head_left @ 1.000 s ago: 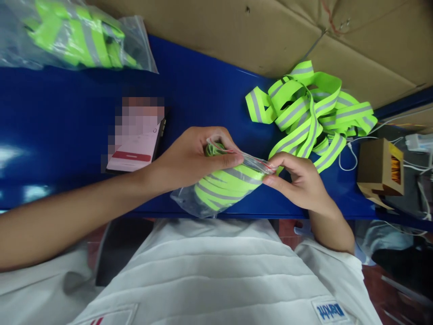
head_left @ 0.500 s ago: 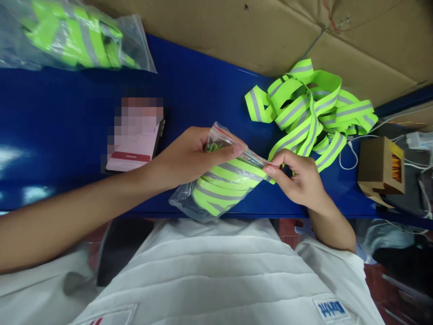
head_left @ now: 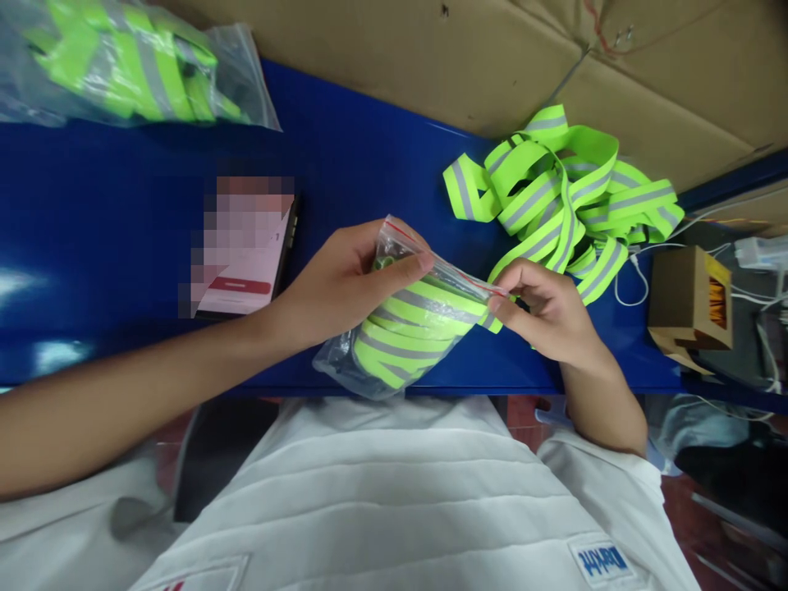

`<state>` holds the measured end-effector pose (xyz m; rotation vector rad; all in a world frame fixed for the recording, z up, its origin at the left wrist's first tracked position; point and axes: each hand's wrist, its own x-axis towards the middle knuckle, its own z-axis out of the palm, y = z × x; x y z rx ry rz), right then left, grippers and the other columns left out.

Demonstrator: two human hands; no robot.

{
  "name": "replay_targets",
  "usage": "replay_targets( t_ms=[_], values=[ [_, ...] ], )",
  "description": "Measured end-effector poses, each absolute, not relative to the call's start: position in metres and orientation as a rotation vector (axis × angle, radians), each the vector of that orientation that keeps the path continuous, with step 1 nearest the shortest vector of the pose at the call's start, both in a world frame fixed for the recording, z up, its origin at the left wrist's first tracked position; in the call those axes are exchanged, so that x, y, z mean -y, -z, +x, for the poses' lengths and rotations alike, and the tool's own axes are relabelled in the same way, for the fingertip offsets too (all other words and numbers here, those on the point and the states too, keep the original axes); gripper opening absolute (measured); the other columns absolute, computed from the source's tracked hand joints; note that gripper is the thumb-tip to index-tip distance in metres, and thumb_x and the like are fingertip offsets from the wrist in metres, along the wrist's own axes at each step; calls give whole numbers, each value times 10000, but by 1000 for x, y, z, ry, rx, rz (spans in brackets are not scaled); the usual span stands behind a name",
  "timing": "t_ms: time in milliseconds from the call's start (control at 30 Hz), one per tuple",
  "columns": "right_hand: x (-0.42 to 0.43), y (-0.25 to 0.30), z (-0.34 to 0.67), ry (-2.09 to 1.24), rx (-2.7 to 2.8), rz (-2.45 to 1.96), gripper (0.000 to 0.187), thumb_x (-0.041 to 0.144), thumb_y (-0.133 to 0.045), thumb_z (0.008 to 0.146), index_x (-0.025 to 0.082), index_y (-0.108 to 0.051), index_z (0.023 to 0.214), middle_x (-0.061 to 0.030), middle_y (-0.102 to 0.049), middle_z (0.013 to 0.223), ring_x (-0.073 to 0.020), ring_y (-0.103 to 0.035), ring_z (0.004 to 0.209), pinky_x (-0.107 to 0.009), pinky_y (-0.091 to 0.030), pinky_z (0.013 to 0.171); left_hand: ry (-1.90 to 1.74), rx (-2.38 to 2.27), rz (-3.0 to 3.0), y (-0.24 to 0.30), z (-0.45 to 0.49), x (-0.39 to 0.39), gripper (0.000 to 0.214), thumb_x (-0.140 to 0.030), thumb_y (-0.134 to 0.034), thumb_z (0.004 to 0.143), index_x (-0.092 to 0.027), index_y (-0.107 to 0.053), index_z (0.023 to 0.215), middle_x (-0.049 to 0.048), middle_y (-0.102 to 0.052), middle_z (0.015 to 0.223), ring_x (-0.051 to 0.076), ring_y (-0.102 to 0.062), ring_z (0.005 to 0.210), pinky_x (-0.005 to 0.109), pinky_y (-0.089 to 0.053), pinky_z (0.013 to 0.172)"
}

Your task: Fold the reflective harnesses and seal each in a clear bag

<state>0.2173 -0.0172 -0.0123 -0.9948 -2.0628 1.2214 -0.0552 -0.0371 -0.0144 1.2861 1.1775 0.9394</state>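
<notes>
Clear plastic fills the gap between the hands: a zip bag (head_left: 424,332), packed with folded lime-and-grey strip (head_left: 400,349), hangs between and below them, on the side toward the white shirt (head_left: 382,476). Its red-lined mouth (head_left: 459,273) makes the long upper edge, slanting from the left hand (head_left: 357,275) down to the right hand (head_left: 551,312); both touch it, so neither is nearer. The left hand is closed around the mouth's left part, thumb across the front, the fingers mostly hidden behind. The right hand pinches the mouth's right end between thumb and forefinger. Whether the mouth is sealed I cannot tell. Just beyond the right hand, a loose heap of strip (head_left: 554,185) lies on the blue tabletop (head_left: 363,156). A phone (head_left: 243,287) lies left of the bag. Farther out are a second filled bag (head_left: 141,70), upper left, and a small cardboard box (head_left: 683,300), right.
</notes>
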Motion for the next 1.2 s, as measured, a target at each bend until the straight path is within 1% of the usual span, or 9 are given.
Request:
replay_targets(
  t_ms=[133,300,500,733,867,933,1033,1133,1200],
  values=[
    [20,9,213,-1210,2100,-976,62,241,-704,983,230,-643,984,10,-651,855,-113,-610,742,-236,-500,662,-923,-1164,1311,15,-54,38,291,-484,-742,917,-195,-733,952,10,-732,883,167,-659,816,255,-512,722],
    [25,10,208,-1170,2068,-1062,139,277,-680,997,221,-619,886,7,-610,778,-113,-559,672,-245,-472,603,-883,-1178,1364,13,-53,41,327,-521,-728,915,-194,-722,937,14,-726,871,177,-655,811,262,-501,707],
    [28,15,206,-1193,2066,-1028,63,240,-690,976,221,-637,949,13,-618,812,-106,-559,701,-237,-466,628,-834,-1132,1382,16,-52,41,389,-575,-726,907,-191,-716,972,13,-714,860,173,-632,773,267,-482,683],
    [30,17,200,-1251,2044,-1024,78,210,-667,967,207,-611,913,34,-586,769,-83,-515,640,-227,-397,566,-825,-1026,1447,21,-50,40,302,-475,-701,945,-181,-695,1009,16,-715,932,160,-646,823,256,-488,727],
    [31,17,198,-1299,2022,-1063,125,236,-647,983,204,-597,873,37,-544,726,-84,-475,605,-232,-371,539,-764,-979,1468,22,-50,42,441,-446,-831,819,-195,-659,1138,27,-714,1079,181,-671,921,262,-511,777],
    [30,18,199,-1357,1998,-1058,141,236,-661,977,207,-588,860,37,-536,725,-84,-468,601,-232,-372,536,-738,-965,1463,22,-50,42,517,-401,-854,784,-203,-627,1204,30,-705,1133,188,-676,961,266,-520,806],
    [28,18,202,-1435,1957,-1036,149,245,-695,966,215,-590,866,29,-561,758,-93,-506,630,-235,-405,553,-721,-956,1454,24,-49,44,538,-374,-836,795,-217,-599,1251,34,-691,1177,198,-677,1016,272,-526,839],
    [29,17,202,-1431,1974,-1040,107,293,-714,964,224,-634,951,5,-616,840,-114,-564,702,-248,-458,600,-730,-934,1443,28,-47,47,613,-404,-846,797,-227,-569,1314,42,-689,1179,210,-675,1050,278,-527,850],
    [31,17,200,-1396,1975,-1050,107,305,-711,970,221,-647,953,7,-614,817,-110,-555,682,-249,-453,593,-734,-898,1440,30,-46,48,666,-415,-851,800,-227,-545,1360,49,-691,1170,216,-674,1063,283,-528,856]
  ],
)
